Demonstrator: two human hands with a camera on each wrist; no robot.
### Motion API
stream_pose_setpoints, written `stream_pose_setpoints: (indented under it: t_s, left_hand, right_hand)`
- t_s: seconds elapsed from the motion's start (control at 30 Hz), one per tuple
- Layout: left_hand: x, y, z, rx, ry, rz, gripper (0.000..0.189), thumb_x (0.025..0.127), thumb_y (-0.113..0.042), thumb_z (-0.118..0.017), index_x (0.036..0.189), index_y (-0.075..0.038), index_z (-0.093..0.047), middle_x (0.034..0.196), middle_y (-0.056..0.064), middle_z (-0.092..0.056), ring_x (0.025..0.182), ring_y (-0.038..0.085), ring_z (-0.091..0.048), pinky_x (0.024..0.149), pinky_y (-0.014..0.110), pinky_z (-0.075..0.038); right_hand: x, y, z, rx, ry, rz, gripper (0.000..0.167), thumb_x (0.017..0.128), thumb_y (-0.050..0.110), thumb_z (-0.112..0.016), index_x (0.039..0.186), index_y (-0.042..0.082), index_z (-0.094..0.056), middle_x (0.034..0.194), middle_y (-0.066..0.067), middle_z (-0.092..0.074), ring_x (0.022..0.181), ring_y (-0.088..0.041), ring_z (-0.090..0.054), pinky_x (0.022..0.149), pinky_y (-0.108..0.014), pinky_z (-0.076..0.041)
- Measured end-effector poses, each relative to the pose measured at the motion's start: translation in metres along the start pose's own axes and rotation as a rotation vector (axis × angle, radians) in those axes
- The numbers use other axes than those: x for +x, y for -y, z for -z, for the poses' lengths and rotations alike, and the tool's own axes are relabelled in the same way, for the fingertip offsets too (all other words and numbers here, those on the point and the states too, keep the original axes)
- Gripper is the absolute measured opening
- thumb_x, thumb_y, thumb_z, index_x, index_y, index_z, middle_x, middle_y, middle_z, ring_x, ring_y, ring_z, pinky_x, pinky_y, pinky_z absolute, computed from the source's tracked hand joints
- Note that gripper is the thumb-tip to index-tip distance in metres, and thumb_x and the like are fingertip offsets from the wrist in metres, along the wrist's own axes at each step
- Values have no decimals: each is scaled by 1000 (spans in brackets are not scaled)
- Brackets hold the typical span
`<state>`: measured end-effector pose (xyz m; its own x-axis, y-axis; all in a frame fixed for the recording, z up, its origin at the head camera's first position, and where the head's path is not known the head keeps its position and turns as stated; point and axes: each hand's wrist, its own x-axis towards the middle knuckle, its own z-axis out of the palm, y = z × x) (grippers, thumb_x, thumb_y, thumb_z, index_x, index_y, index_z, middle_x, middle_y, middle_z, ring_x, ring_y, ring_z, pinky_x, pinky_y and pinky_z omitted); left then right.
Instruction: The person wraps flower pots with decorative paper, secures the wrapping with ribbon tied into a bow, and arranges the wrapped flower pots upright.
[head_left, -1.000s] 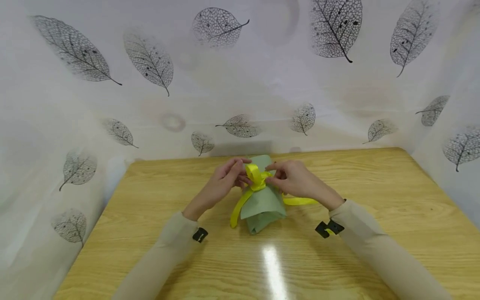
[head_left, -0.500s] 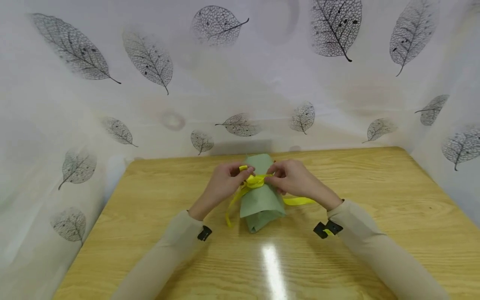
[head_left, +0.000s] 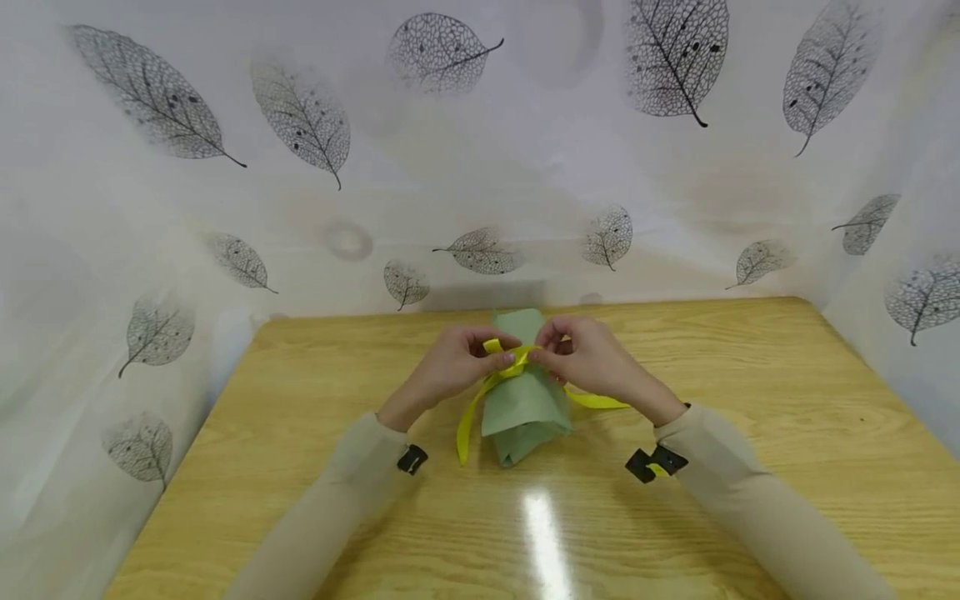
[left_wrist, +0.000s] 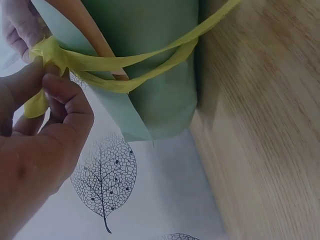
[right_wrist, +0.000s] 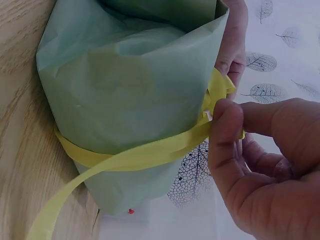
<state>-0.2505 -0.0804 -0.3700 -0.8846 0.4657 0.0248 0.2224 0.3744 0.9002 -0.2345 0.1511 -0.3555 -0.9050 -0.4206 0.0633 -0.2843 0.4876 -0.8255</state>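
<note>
A pale green paper-wrapped bundle [head_left: 525, 408] lies on the table, with a yellow ribbon [right_wrist: 150, 154] passed round its middle. At the knot on top, my left hand [head_left: 453, 367] pinches the ribbon between thumb and fingers; a short folded piece pokes out above them. My right hand [head_left: 588, 358] pinches the ribbon just right of there, its fingertips close to the left ones. In the left wrist view, two ribbon strands [left_wrist: 112, 62] run from the left hand [left_wrist: 45, 140] across the wrapping. Fingers partly hide the knot. One ribbon tail [head_left: 465, 433] hangs at the left, another [head_left: 596, 401] lies at the right.
The wood-grain table [head_left: 337, 367] extends around the bundle, its back edge close behind it. A white leaf-print cloth [head_left: 525, 183] hangs at the back and sides. A small red spot [right_wrist: 131, 211] shows at the bundle's far end.
A second ago a ribbon loop stood upright beside loosely spread left fingers. The left hand has since pinched the ribbon, folded the loop down and moved right toward the right hand, which has barely moved.
</note>
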Motion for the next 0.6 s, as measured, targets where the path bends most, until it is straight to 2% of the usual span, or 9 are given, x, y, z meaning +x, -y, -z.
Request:
stream_pose_setpoints:
  t_s: [0.13,0.33,0.4,0.47,0.6]
  left_hand:
    - [1,0,-1,-25,4,18,15,96,-21,-73,110,-16,-78,107,4,-75,82,16,-64,76,34,-55]
    - [2,-2,-1,-52,11,9,14,97,-18,-73,109,-14,-78,107,4,-75,81,13,-61,77,35,-54]
    - [2,-2,-1,-68,25,12,15,96,-17,-72,109,-13,-78,106,4,-75,79,13,-60,77,35,-54]
    - [2,-1,-1,-79,37,16,15,97,-16,-72,109,-12,-78,105,5,-75,79,12,-60,77,36,-54]
    - [3,0,1,-82,54,15,16,97,-17,-71,111,-12,-78,106,5,-74,80,13,-61,77,35,-55]
  right_hand:
    - [0,1,-2,-7,-15,23,7,96,9,-70,95,4,-66,80,-10,-64,60,-19,-66,59,-43,-60]
    - [2,1,-2,-169,-34,145,17,94,4,-70,110,0,-70,75,-6,-66,54,-14,-61,51,-28,-52]
    - [3,1,-1,-246,-51,182,17,93,5,-71,109,0,-73,75,-4,-68,57,-11,-59,53,-24,-49]
    - [3,1,-2,-303,-70,200,11,93,7,-72,102,2,-76,79,-5,-68,64,-11,-58,58,-24,-49]
    - [3,2,-3,-349,-107,219,8,93,10,-73,95,3,-74,99,-13,-69,81,-21,-61,68,-30,-50]
